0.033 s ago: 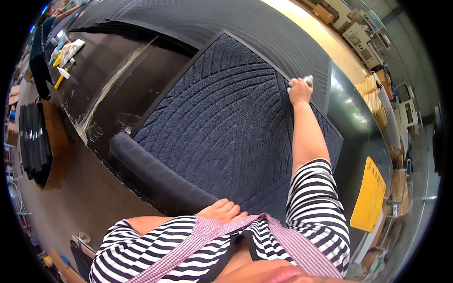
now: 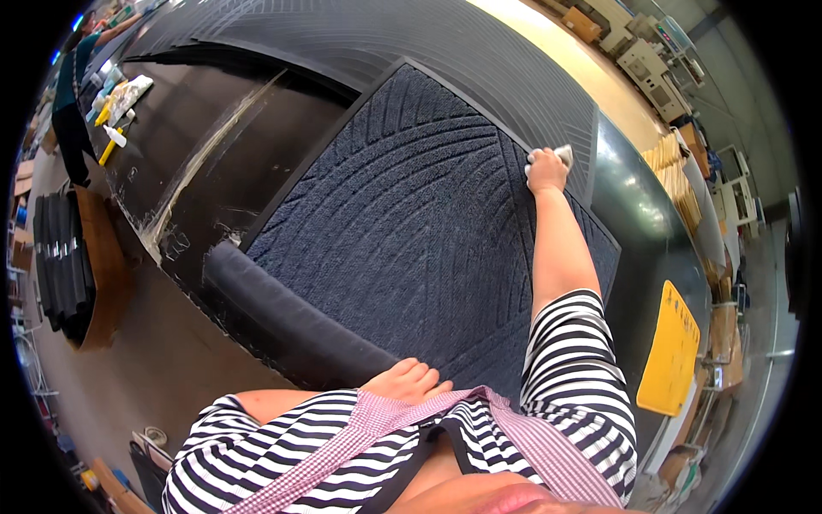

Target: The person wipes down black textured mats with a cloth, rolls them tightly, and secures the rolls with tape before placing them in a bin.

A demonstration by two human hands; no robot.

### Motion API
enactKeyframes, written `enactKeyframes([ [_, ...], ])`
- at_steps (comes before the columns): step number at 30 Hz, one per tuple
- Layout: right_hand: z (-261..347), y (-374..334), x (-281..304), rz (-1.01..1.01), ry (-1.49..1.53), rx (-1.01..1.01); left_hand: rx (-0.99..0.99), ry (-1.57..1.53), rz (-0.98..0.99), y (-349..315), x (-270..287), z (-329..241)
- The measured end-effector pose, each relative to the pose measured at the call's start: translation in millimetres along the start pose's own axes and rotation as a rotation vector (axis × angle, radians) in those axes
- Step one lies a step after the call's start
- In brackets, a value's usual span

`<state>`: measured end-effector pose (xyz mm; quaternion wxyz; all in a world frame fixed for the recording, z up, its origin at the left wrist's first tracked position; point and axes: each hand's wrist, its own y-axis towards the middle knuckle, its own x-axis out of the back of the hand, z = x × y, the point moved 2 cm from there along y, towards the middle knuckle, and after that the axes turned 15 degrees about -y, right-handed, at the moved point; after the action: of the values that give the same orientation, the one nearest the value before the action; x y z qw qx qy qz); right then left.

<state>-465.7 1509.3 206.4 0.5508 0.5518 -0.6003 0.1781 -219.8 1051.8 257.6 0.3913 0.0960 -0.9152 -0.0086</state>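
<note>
A dark blue carpet mat (image 2: 402, 223) with carved curved lines and a black border lies across the table in front of me. Its near left edge curls over, showing a black backing (image 2: 291, 308). With the arm stretched out, my right hand (image 2: 546, 174) is closed around a crumpled white cloth (image 2: 563, 156) at the mat's far right border. My left hand (image 2: 406, 382) rests on the near edge close to my body, its fingers lying outstretched on the mat; the apron partly covers that hand.
Black ridged sheets (image 2: 479, 77) lie beyond the mat. A yellow board (image 2: 669, 349) is at the right. Yellow-handled tools (image 2: 110, 147) and a white bottle (image 2: 116, 135) sit far left. A box of black rolled or folded pieces (image 2: 64, 265) stands left. Another person (image 2: 73, 86) works far left.
My right hand, with the cloth, has shifted slightly nearer and to the right along the mat's border. The left hand has barely moved. The other person has shifted position a little.
</note>
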Motion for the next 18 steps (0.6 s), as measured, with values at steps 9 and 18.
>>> enactKeyframes([
  [9, 2.4, -21.9, 52.4, 0.243, 0.390, -0.528, -0.316, 0.033, 0.365, 12.8, -0.7, 37.6],
  [18, 127.5, 83.2, 64.0, 0.209, 0.131, -0.536, 0.214, -0.690, 0.791, 45.8, -27.5, 67.3],
])
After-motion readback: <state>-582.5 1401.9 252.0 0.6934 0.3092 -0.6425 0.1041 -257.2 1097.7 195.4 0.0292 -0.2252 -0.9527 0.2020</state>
